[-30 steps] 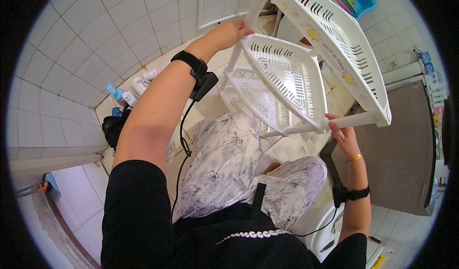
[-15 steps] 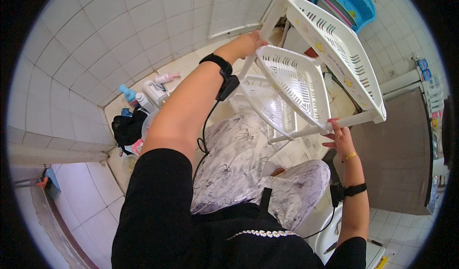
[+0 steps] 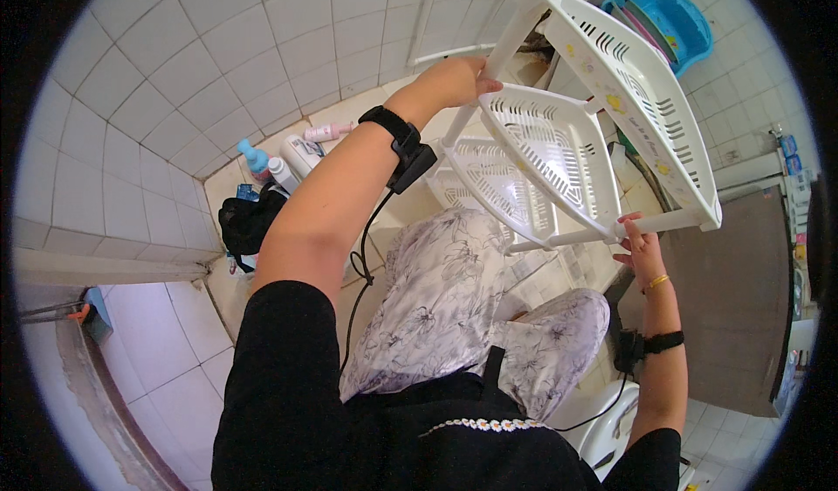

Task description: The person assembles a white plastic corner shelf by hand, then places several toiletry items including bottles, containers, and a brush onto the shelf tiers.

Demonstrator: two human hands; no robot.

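Observation:
A white plastic corner rack (image 3: 624,98) with slotted tiers stands tilted in front of me, its top tray edged with small yellow prints. My left hand (image 3: 463,82) wraps round its left post, just below the top tier, the thumb toward the middle shelf (image 3: 559,159). On the right post, at the corner of that shelf, my right hand (image 3: 642,251) grips with thumb and forefinger while its other fingers curl loosely. Lower slotted shelves (image 3: 497,181) hang close over my patterned trousers. The far side of each post hides part of my fingers.
Bottles, one with a blue pump (image 3: 253,157), and a black cloth bundle (image 3: 249,222) lie on the floor at left by the tiled wall. A blue basin (image 3: 685,20) holding other basins is at the far right. A grey-brown cabinet-like panel (image 3: 724,299) stands beside my right arm.
The whole scene has shifted slightly right in view, rack and hands together. My left thumb now shows on the post. Both hands keep their hold.

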